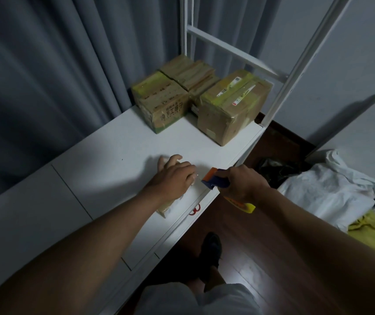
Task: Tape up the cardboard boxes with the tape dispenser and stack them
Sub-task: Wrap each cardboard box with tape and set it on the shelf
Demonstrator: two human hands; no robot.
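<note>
A small pale box (170, 206) lies on the white table (104, 164) near its front edge. My left hand (173, 176) rests flat on top of it and hides most of it. Just to the right, my right hand (243, 180) grips an orange, blue and yellow tape dispenser (214, 178), its blade end against the right end of that box. Three brown cardboard boxes with yellowish tape stand at the far end of the table: one at the left (159, 101), one behind (193, 71), one at the right (232, 105).
A white metal rack frame (295, 64) rises behind the boxes. Grey curtains (45, 64) hang to the left. On the dark wooden floor to the right lie white cloth (332, 189), a yellow item (368, 233) and a dark bag (275, 169). My legs and a foot show below.
</note>
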